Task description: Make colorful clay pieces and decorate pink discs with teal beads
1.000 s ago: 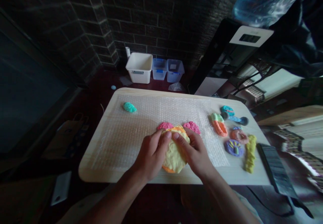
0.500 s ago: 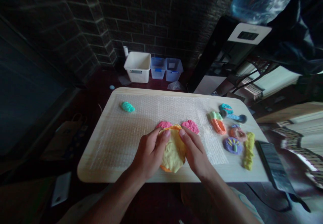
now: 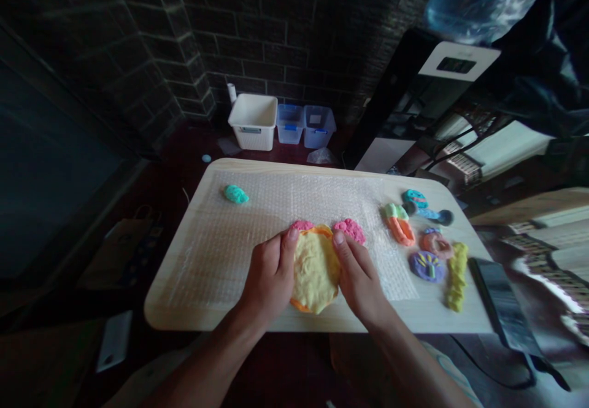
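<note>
Between my hands is a flat, roundish piece of yellow modelling clay [image 3: 315, 273] with an orange layer showing along its edge. My left hand [image 3: 270, 273] grips its left side, thumb near the upper left rim. On the right side my right hand [image 3: 361, 276] holds it, thumb at the upper right rim; the fingers beneath are hidden. Just beyond it lie two pink clay lumps, a right one [image 3: 350, 230] and a left one [image 3: 302, 225] partly covered. A green clay lump [image 3: 236, 194] rests at the far left of the bubble wrap [image 3: 267, 211].
On the table's [image 3: 161, 310] right side lie several clay shapes: an orange and green one [image 3: 401, 230], a purple disc [image 3: 427, 265], a yellow strip [image 3: 457, 276] and a grey-blue dumbbell-like piece [image 3: 430, 213]. A dark device [image 3: 497, 297] sits past the right edge. Bins [image 3: 255, 138] stand behind.
My left thumb has slid off the yellow face toward the upper left rim, uncovering more of the clay. Both hands still hold the piece. The whole view has shifted slightly.
</note>
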Demonstrator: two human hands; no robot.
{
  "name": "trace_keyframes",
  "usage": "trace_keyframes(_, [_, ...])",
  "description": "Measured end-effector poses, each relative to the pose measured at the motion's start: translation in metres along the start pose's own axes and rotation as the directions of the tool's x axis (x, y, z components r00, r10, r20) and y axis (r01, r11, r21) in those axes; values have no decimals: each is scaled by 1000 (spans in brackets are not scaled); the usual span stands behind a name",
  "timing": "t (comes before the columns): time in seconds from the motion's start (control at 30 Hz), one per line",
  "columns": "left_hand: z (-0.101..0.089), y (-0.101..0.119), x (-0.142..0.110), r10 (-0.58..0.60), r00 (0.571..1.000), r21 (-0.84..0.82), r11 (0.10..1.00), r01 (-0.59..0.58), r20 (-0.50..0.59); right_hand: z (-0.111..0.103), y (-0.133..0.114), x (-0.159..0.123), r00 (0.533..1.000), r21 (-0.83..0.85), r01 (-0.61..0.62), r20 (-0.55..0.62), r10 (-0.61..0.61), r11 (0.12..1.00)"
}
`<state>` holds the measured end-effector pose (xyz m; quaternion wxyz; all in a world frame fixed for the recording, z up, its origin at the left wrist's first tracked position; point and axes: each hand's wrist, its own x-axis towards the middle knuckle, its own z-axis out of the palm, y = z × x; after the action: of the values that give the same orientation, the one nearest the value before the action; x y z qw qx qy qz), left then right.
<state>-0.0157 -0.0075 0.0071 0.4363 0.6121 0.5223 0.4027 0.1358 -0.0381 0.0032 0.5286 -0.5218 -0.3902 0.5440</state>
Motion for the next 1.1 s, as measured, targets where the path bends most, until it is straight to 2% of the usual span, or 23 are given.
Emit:
trace_keyframes(0.1, [-1, 0, 0, 30, 1000, 40, 999, -30, -4, 1, 0, 0, 999, 45, -38, 31, 37, 998])
trace_keyframes(0.27, [2, -1, -2, -110, 993, -234, 965, 116, 39, 3, -1, 0, 998, 45, -58, -7, 59, 997])
trace_keyframes(0.47, [2, 0, 0, -78, 996, -195, 977, 84, 39, 6, -5, 0, 997, 30, -48, -61, 50, 998])
trace_keyframes(0.57, [2, -2, 1, -129, 990, -299, 944, 138, 52, 5, -6, 0, 996, 33, -36, -81, 39, 999])
trace_keyframes(0.63, [2, -4, 1, -133, 987, -343, 927, 155, 86, 4, -5, -1, 998, 36, -26, -54, 28, 999])
trace_keyframes(0.73, [2, -3, 0, -49, 990, -239, 968, 80, 134, 1, -3, -1, 999, 1, -24, 46, 24, 1000])
trace_keyframes(0.83, [3, -1, 0, 5, 995, -84, 996, 3, 100, 0, 0, -2, 994, -30, -3, 109, 6, 1000])
trace_keyframes(0.9, [4, 1, 0, -6, 996, -104, 994, 16, 94, 0, 1, -2, 994, -21, 14, 104, -12, 1000])
trace_keyframes(0.97, [4, 2, 0, -31, 990, -230, 971, 62, 134, -1, 2, -1, 998, -7, 17, 58, -16, 1000])
trace_keyframes(1.03, [5, 2, 0, -45, 971, -362, 923, 130, 234, -1, 3, 0, 1000, 9, 13, -16, -13, 1000])
trace_keyframes(1.1, [6, 3, -1, -42, 947, -422, 888, 181, 319, -2, 3, 1, 998, 29, 6, -61, -4, 1000])
